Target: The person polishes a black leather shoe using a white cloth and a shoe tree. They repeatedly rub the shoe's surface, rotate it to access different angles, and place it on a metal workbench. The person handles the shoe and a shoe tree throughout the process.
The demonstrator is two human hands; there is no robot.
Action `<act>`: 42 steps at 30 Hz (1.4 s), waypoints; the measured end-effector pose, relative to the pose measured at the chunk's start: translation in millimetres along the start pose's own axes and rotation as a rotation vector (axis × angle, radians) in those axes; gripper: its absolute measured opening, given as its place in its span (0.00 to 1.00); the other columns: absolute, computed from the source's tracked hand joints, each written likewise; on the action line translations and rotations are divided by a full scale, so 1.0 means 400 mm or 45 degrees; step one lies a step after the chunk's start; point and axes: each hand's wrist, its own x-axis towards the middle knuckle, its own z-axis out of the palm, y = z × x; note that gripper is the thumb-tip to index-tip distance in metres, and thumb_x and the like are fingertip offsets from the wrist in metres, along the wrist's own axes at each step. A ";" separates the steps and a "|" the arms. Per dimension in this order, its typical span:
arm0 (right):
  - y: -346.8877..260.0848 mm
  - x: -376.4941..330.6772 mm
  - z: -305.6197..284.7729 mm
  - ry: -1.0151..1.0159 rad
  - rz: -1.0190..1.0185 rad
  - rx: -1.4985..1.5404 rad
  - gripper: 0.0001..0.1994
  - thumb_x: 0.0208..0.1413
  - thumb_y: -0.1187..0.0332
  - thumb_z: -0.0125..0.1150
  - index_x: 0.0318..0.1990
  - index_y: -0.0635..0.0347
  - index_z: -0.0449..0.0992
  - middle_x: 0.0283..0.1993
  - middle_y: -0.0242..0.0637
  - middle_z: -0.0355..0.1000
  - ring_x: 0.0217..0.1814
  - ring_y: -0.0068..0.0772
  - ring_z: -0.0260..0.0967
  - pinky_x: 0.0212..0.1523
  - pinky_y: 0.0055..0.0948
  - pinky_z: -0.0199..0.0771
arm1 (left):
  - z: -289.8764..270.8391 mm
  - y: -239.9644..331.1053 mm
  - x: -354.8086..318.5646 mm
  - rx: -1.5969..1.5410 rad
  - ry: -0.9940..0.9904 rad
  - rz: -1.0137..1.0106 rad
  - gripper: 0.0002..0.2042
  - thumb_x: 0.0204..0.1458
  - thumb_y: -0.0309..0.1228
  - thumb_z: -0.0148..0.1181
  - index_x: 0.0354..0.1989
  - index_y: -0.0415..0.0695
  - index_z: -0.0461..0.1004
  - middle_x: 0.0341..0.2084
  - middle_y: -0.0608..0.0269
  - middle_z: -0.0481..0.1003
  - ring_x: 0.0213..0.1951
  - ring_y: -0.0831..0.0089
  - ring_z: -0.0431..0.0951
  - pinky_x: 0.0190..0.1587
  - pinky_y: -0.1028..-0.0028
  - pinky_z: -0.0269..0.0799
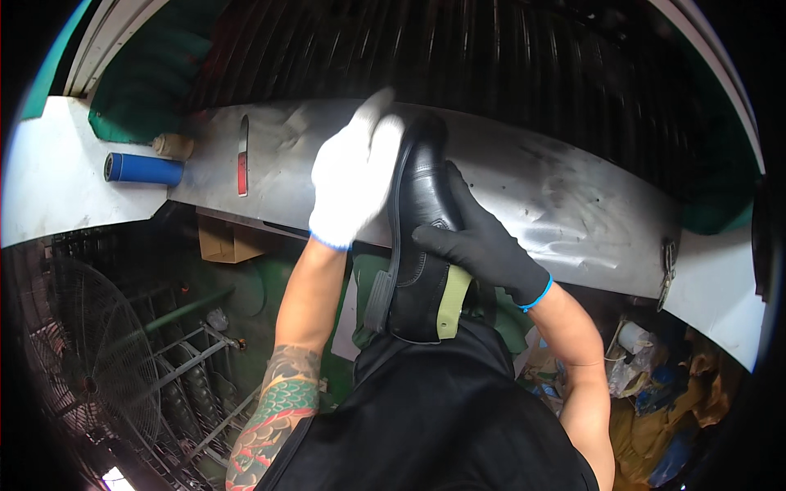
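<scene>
Evidently, in the head view, our black-gloved right hand (487,245) is clamped around a black shoe (422,200), thumb across its upper. The shoe lies between our hands, toe beyond the grip, pale green strip (453,303) nearer us. Our white-gloved left hand (356,176) lies along its sole side; whether those fingers grip, we cannot tell. A metal panel (565,204) spreads beyond.

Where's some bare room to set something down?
The silver metal ledge looks bare between the black-gloved right hand and the silver latch; a smaller patch lies between the slim red-and-silver strip and white-gloved left hand. Both hands and the black leather shoe crowd the middle; a blue cylinder and short tan roll crowd the left end.
</scene>
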 end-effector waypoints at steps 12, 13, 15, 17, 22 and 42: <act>-0.092 -0.003 0.016 -0.100 0.046 -0.278 0.62 0.55 0.45 0.72 0.80 0.71 0.33 0.71 0.74 0.60 0.67 0.67 0.72 0.65 0.45 0.74 | 0.065 -0.067 -0.058 -0.729 0.499 -0.188 0.26 0.65 0.31 0.60 0.70 0.35 0.66 0.44 0.52 0.83 0.40 0.69 0.82 0.52 0.69 0.78; -0.081 -0.007 0.019 -0.083 -0.013 -0.262 0.62 0.54 0.47 0.73 0.80 0.70 0.33 0.72 0.73 0.59 0.66 0.67 0.72 0.65 0.45 0.74 | 0.045 -0.073 -0.066 -0.488 0.323 -0.087 0.30 0.62 0.35 0.63 0.71 0.35 0.64 0.48 0.48 0.82 0.44 0.64 0.83 0.54 0.67 0.78; -0.079 -0.023 0.032 -0.052 -0.076 -0.207 0.62 0.53 0.49 0.75 0.80 0.70 0.34 0.74 0.70 0.58 0.66 0.67 0.72 0.64 0.45 0.76 | 0.009 -0.083 -0.102 0.009 -0.020 0.099 0.38 0.58 0.42 0.69 0.73 0.35 0.62 0.55 0.41 0.79 0.53 0.54 0.83 0.57 0.63 0.78; -0.090 -0.044 0.058 -0.020 -0.082 -0.148 0.62 0.52 0.51 0.77 0.80 0.69 0.35 0.75 0.68 0.58 0.66 0.67 0.72 0.62 0.45 0.77 | -0.010 -0.006 -0.138 -0.109 -0.179 -0.197 0.47 0.51 0.47 0.73 0.75 0.36 0.58 0.61 0.36 0.75 0.59 0.46 0.80 0.61 0.57 0.76; -0.037 -0.064 0.069 0.126 -0.105 0.868 0.40 0.62 0.69 0.68 0.78 0.60 0.54 0.73 0.53 0.65 0.62 0.43 0.77 0.62 0.38 0.78 | -0.109 0.076 -0.144 -0.705 0.222 -0.044 0.54 0.45 0.43 0.81 0.76 0.34 0.55 0.69 0.45 0.65 0.67 0.57 0.71 0.69 0.61 0.69; 0.108 -0.045 -0.250 0.615 -0.442 0.017 0.29 0.51 0.78 0.64 0.64 0.76 0.70 0.65 0.51 0.74 0.71 0.48 0.70 0.71 0.39 0.69 | -0.106 -0.051 -0.247 -0.590 -0.016 0.073 0.50 0.57 0.37 0.75 0.79 0.36 0.43 0.62 0.40 0.75 0.59 0.58 0.80 0.63 0.64 0.74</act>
